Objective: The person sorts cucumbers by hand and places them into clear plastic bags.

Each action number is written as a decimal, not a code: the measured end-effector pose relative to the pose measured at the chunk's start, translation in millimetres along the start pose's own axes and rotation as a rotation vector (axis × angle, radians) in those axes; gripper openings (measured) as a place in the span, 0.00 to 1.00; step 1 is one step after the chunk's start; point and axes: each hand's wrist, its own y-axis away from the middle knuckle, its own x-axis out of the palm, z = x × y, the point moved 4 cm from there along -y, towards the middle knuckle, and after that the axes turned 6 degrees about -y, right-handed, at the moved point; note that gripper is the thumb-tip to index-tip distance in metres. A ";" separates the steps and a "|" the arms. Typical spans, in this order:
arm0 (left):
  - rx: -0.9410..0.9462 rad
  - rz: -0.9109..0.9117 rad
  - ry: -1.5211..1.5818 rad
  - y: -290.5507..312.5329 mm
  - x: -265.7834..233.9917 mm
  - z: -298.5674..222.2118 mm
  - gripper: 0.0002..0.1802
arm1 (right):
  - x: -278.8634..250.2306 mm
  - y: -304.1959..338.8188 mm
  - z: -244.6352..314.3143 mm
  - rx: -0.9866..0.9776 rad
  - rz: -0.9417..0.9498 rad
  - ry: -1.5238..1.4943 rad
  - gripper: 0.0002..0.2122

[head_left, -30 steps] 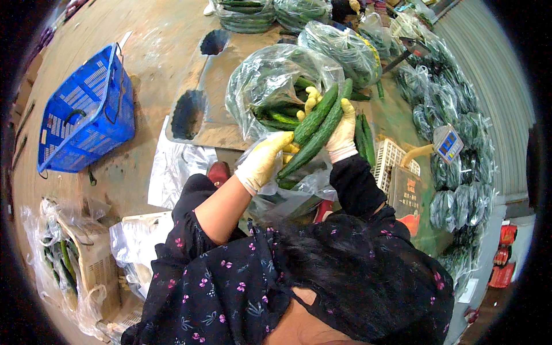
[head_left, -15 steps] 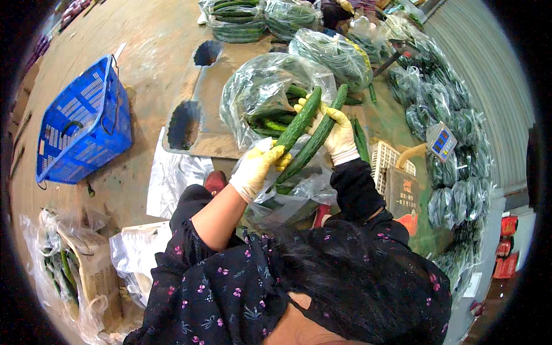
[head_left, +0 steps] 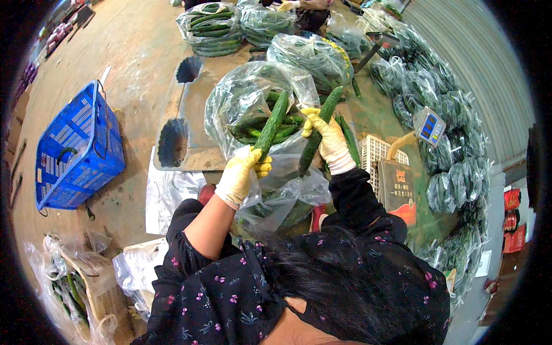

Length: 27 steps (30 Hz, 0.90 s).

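Observation:
My left hand (head_left: 244, 172), in a pale yellow glove, is closed round the lower end of a long dark green cucumber (head_left: 272, 126), which tilts up and to the right. My right hand (head_left: 329, 138), gloved the same way, grips a second cucumber (head_left: 330, 104) round its middle. Both cucumbers are held over a clear plastic bag (head_left: 233, 92) that stands spread open with several cucumbers (head_left: 253, 132) in it. Nearer to me, between my feet, another clear bag (head_left: 279, 207) holds green produce. Just right of my right hand lie loose cucumbers (head_left: 348, 141).
A blue crate (head_left: 86, 172) with one cucumber stands at left. Filled bags (head_left: 210, 34) sit at the back, and more bags (head_left: 454, 132) line the right wall. A scale display (head_left: 429, 126) rises beside a white basket (head_left: 376, 152). A bagged crate (head_left: 103, 282) is at lower left.
The two cucumbers, side by side before, have moved apart, one in each hand. My left hand has shifted slightly left. The whole view has shifted a little.

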 end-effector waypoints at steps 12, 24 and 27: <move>0.054 -0.083 0.079 6.3 -8.5 -8.5 0.15 | -17.2 5.2 -13.1 0.117 -0.045 -0.621 0.17; 0.076 -0.063 0.088 13.7 -9.5 -12.0 0.16 | -130.9 18.9 117.0 -0.324 -0.244 0.076 0.13; 0.056 -0.056 0.099 7.4 -5.3 -7.0 0.16 | -185.3 30.9 128.2 -0.302 -0.522 0.406 0.15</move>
